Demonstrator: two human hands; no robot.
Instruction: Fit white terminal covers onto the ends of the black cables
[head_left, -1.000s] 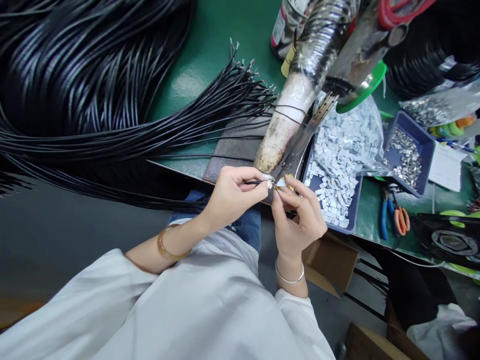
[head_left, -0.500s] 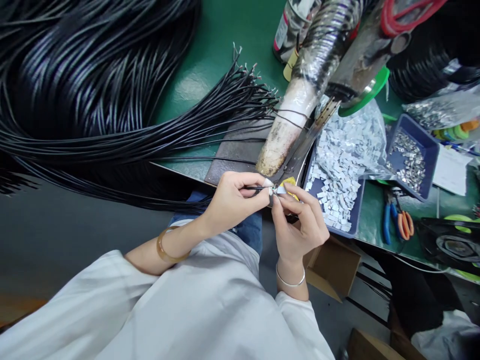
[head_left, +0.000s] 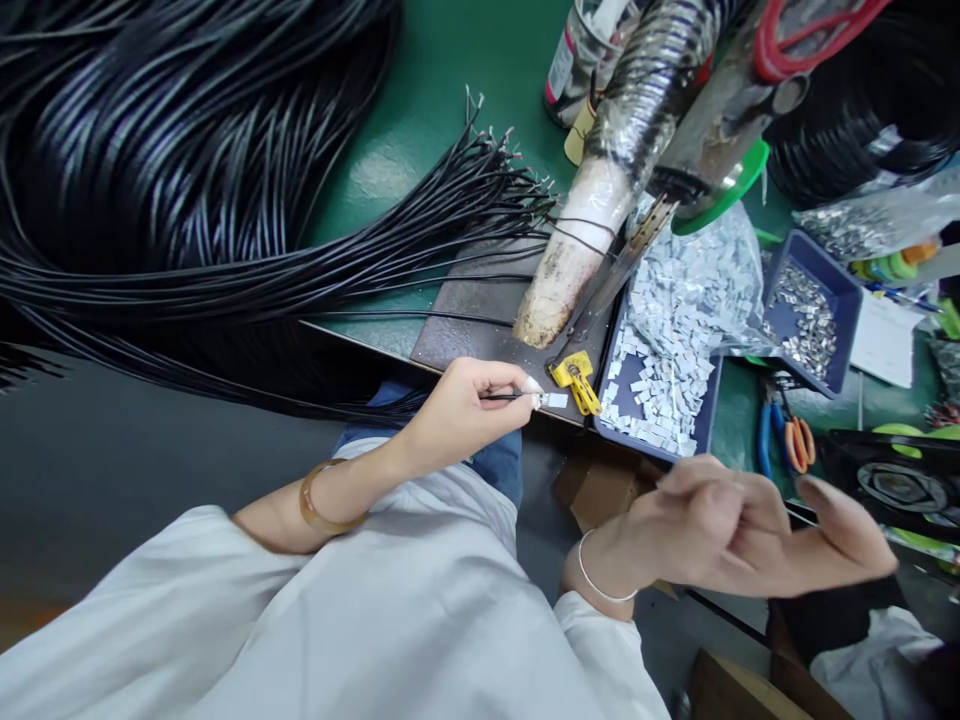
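Observation:
My left hand [head_left: 469,412] is closed in a pinch round the end of a thin black cable [head_left: 504,397] at the table's front edge. From its fingertips sticks out a small flat pale tab [head_left: 555,400] at the cable's tip; how the two are joined is too small to tell. My right hand [head_left: 739,530] is off to the right, in front of the table edge and slightly blurred. Its fingers are loosely bent and apart, with nothing visible in them. A yellow clip-like piece [head_left: 576,380] lies just beyond the tab.
A soldering iron [head_left: 622,270] slants down beside a plastic-wrapped duct [head_left: 574,250]. Many black cables [head_left: 420,225] spread from the left. A blue tray [head_left: 626,400] holds pale tabs; another tray [head_left: 847,310] holds small metal parts. Pliers [head_left: 765,435] lie at the right.
My right hand has let go of the pale tab and moved right, away from my left hand. My left hand still pinches the cable, slightly lower. The yellow piece now shows fully.

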